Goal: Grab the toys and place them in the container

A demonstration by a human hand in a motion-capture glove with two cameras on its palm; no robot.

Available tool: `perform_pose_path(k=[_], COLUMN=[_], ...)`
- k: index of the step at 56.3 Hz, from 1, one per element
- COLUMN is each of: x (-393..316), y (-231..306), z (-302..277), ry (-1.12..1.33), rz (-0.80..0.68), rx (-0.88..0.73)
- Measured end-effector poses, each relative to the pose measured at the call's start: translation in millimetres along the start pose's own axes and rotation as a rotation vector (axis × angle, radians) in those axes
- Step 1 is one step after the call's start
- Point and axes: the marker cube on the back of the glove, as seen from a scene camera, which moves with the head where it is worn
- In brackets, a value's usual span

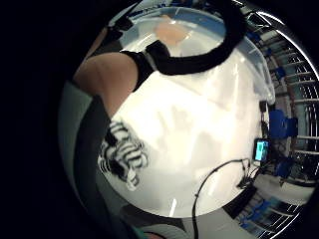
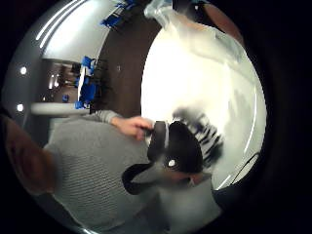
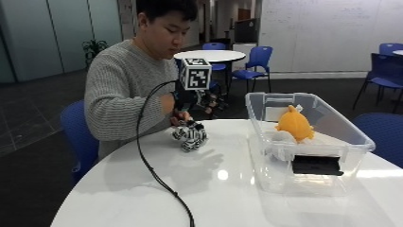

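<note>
Person seated at a round white table [image 3: 220, 198]. Gloved right hand [image 3: 183, 105] hangs just above a striped zebra toy [image 3: 189, 135], fingers pointing down onto the top of it; whether they pinch it or only touch it I cannot tell. Zebra stands on the tabletop directly below the hand, near the table's edge on the person's side. Well off beside the hand, a clear plastic container [image 3: 327, 163] sits on the table. Inside it, an orange plush toy [image 3: 294, 124].
</note>
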Motion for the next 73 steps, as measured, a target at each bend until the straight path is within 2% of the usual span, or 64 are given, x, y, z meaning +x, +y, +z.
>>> perform_pose_path(k=[16,29,38,53,66,73], x=[-10.6,-23.8,-28.9,-22.2,-20.4,-16.1], y=[21.8,24.5,21.5,17.8,3.3,-2.0], z=[52.5,119.3,136.5,134.0,137.0,134.7], ry=[-0.006,0.187,0.311,0.279,0.203,0.147], rz=[0.033,0.016,0.012,-0.005,-0.040,-0.024], rx=[-0.068,-0.179,-0.096,-0.084,0.117,0.134])
